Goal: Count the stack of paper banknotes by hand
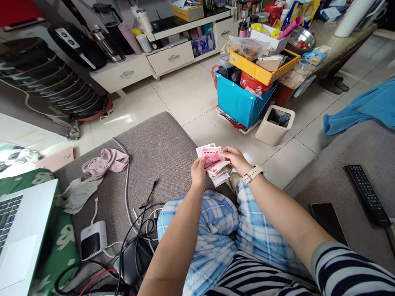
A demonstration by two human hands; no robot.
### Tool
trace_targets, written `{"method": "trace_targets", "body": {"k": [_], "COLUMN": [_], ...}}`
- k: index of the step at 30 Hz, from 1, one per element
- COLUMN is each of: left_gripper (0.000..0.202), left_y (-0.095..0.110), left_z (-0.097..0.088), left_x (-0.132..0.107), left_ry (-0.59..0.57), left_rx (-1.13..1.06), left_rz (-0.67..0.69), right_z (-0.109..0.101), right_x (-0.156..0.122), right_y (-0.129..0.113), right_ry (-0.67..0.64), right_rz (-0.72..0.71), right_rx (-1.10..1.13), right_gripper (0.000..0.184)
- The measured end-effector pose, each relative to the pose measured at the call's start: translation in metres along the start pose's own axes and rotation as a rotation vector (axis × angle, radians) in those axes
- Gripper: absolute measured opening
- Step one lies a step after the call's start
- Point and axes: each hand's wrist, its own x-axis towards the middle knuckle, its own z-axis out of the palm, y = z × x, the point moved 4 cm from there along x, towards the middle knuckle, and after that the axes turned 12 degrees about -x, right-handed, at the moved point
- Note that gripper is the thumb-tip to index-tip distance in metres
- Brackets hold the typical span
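A small stack of pink banknotes (212,158) is held out above my knees, its notes fanned unevenly. My left hand (198,172) is closed on the left edge of the stack, thumb on top. At the upper right edge, the fingers of my right hand (235,159) pinch a note. Lower notes in the bundle stick out toward me and show a paler side. A beige-strapped watch (253,174) is on my right wrist. The fingers beneath the notes are hidden.
Left on the grey sofa (154,139) lie a pink cloth (106,164), tangled cables, a white device (93,239) and a laptop (26,234). To the right are a phone (328,222) and a remote (367,195). Ahead stand a bin (274,125) and a blue box (237,100).
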Motion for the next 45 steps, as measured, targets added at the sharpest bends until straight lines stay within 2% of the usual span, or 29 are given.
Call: {"method": "trace_targets", "body": {"k": [9, 20, 28, 36, 45], "left_gripper": [0.023, 0.024, 0.023, 0.022, 0.022], "left_y": [-0.0007, -0.003, -0.0027, -0.0006, 0.0024], "left_z": [-0.0013, -0.0035, -0.0074, -0.0057, -0.0015], "left_x": [0.0003, 0.0014, 0.0033, 0.0025, -0.0002], "left_ry": [-0.019, -0.025, -0.001, 0.013, -0.024], "left_rx": [0.022, 0.04, 0.038, 0.035, 0.058], "left_rz": [0.009, 0.015, 0.073, 0.078, 0.087], "right_z": [-0.0033, -0.0023, -0.0016, -0.0001, -0.0002], "right_x": [0.0027, 0.0031, 0.0019, 0.0009, 0.0009], "right_y": [0.0038, 0.0075, 0.0067, 0.0054, 0.0063], "right_ry": [0.081, 0.052, 0.04, 0.016, -0.001], "right_rz": [0.026, 0.031, 0.03, 0.033, 0.022], "right_rx": [0.021, -0.002, 0.015, 0.054, 0.051], "right_gripper": [0.026, 0.024, 0.024, 0.024, 0.024]}}
